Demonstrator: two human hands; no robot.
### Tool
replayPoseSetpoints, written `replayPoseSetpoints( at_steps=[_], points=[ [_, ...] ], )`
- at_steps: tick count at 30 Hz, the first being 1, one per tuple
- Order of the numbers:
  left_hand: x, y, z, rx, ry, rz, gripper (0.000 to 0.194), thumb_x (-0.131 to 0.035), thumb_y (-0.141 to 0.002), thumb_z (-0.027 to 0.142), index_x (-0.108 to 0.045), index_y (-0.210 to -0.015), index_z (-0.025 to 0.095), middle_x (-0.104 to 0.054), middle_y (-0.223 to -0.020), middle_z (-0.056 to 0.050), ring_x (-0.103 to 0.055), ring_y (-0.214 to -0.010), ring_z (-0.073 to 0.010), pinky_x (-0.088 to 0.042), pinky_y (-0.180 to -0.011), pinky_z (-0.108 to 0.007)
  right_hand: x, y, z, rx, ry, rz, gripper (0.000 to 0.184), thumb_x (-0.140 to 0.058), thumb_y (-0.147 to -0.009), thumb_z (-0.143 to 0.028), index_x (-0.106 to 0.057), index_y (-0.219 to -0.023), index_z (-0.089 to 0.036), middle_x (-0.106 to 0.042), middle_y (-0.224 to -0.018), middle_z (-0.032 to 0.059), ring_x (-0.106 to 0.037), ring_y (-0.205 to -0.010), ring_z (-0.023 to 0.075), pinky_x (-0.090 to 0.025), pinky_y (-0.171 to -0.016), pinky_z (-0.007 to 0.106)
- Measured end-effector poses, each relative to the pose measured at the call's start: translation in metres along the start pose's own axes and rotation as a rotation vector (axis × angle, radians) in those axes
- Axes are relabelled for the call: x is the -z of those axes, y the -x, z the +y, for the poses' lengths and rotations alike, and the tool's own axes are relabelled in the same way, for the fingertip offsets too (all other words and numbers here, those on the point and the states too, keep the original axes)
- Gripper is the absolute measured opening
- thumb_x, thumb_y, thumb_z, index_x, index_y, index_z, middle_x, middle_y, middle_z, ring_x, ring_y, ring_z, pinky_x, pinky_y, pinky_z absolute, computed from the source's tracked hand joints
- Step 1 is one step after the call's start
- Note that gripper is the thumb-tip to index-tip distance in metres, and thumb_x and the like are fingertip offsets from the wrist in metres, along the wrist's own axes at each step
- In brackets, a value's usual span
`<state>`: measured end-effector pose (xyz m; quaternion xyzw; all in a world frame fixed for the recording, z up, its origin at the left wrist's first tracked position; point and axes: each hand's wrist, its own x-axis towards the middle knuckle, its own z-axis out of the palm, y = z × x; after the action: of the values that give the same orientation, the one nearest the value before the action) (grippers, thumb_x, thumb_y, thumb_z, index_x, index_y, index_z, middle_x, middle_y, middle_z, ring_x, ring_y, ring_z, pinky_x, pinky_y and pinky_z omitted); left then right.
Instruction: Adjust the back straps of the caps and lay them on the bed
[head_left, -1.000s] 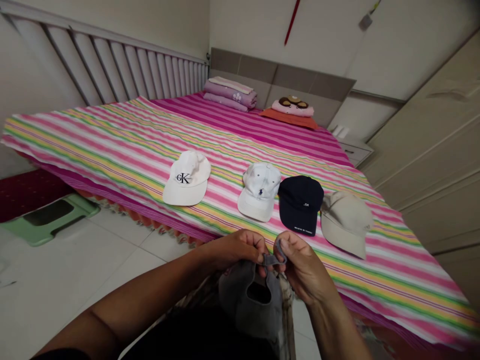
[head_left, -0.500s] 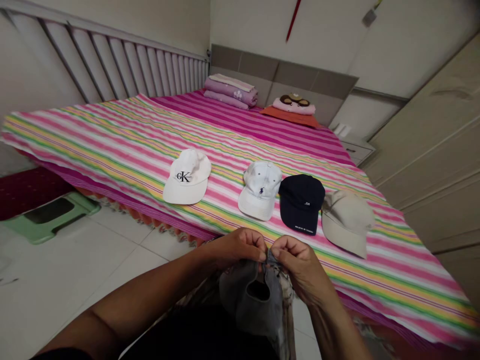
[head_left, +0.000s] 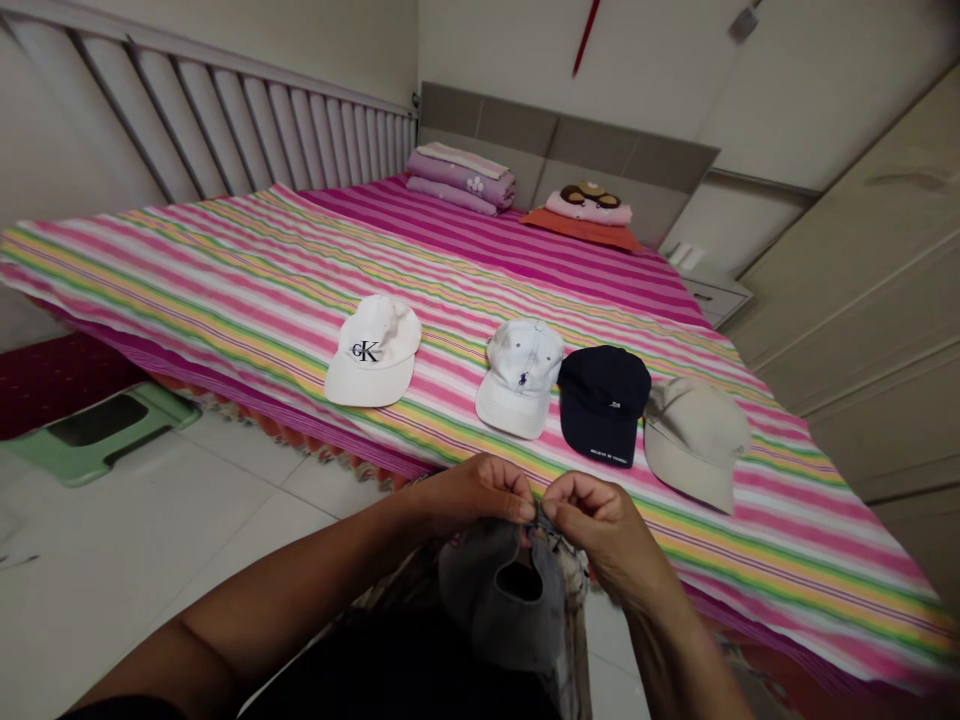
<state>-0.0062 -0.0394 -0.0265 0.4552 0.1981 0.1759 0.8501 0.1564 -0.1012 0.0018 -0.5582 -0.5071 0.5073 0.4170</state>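
- From my end I see the left hand (head_left: 480, 490) with its fingers (head_left: 516, 478) closed together, thumb pressed to forefinger, clamped on the strap (head_left: 537, 514) of a gray cap (head_left: 480, 590).
- The right hand (head_left: 596, 515) mirrors it: thumb and forefinger are pinched on the same strap, the other fingers curled in behind.
- I read only a narrow gap between the two sets of fingertips; most of the strap is hidden there, so I cannot tell how its ends lie.
- The gray cap hangs below both hands, its rounded back opening facing me just under the fingertips. I cannot tell whether the crown rests on the person's legs.
- Both hands are at the near edge of the bed, in front of the striped sheet (head_left: 225, 290).
- On that sheet I count four more caps, well apart from the fingers or just beyond them.
- Farthest left is a white cap (head_left: 381, 350) with dark lettering, standing by itself.
- Next comes a pale cap (head_left: 521, 375) with a small dark emblem, just beside a navy cap (head_left: 606, 395), which lies nearest the right hand.
- At the right end I have a beige cap (head_left: 694, 435), close against the navy one, its brim toward me.
- Down on the floor at left I see a green stool (head_left: 112, 430).
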Motion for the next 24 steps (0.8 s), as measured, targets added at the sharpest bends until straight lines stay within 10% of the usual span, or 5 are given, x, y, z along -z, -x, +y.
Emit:
replayPoseSetpoints(
  at_steps=[24],
  points=[
    [-0.0060,0.0013,0.0046,0.022,0.023,-0.090,0.027,-0.067,-0.064,0.033,-0.060,-0.070,0.008,-0.064,-0.058,-0.006,-0.053,-0.045,-0.0093,-0.039,-0.046,-0.019,0.0008,0.0039,-0.0056,-0.029,-0.178,-0.074,0.028,-0.073,-0.058,-0.031,-0.052,-0.069,-0.016,-0.049,-0.055,-0.0042,-0.044,-0.049,0.0078,-0.033,-0.046,0.020]
  ],
)
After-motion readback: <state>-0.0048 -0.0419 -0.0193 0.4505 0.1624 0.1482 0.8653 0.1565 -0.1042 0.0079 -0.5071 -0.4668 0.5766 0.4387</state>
